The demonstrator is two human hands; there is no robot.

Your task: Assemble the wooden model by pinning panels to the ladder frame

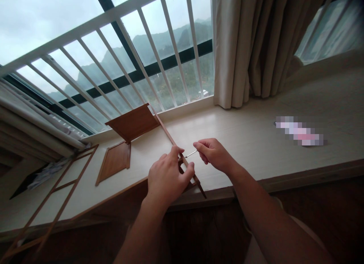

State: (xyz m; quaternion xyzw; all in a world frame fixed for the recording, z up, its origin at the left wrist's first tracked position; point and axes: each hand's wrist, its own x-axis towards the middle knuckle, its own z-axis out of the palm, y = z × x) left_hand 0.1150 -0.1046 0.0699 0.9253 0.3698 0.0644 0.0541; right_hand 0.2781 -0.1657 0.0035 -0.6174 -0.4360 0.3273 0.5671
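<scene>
On a pale window ledge (256, 142) stands a small brown wooden furniture piece (133, 122), its flat panel raised and a thin wooden rail (166, 133) running toward me. My left hand (167, 177) is closed around the near end of that rail. My right hand (213, 154) pinches a thin metal tool (191, 154), like a small hex key, whose tip meets the rail between both hands.
A loose brown panel (115, 161) lies flat to the left. A thin wooden frame (54, 197) leans off the ledge's left end. White window bars (127, 63) and a beige curtain (256, 44) stand behind. A blurred-out object (300, 130) lies on the right.
</scene>
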